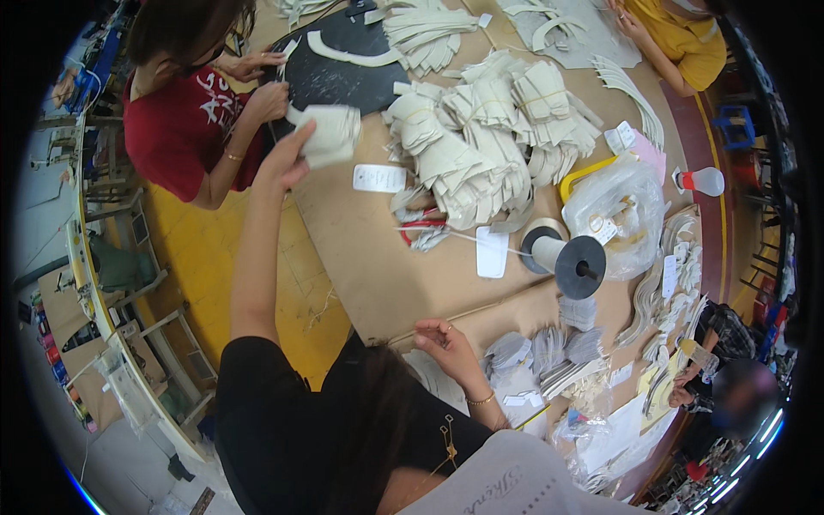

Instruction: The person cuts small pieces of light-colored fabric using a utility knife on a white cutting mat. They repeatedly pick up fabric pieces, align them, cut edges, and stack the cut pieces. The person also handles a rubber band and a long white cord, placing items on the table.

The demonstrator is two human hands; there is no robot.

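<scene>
My left hand is stretched out over the table's far left edge, shut on a bundle of white fabric pieces that is blurred by motion. Close beyond it are the hands of a person in a red shirt, who handles a narrow white strip. By the table's near edge my right hand is raised, fingers loosely curled and apart from the thumb, with nothing visible in it. A large heap of tied white fabric bundles covers the middle of the table. A white card lies left of the heap.
Red-handled scissors, another white card and a thread spool lie before the heap. A plastic bag sits to the right. Grey-white stacks are beside my right hand. A person in yellow is at the far right.
</scene>
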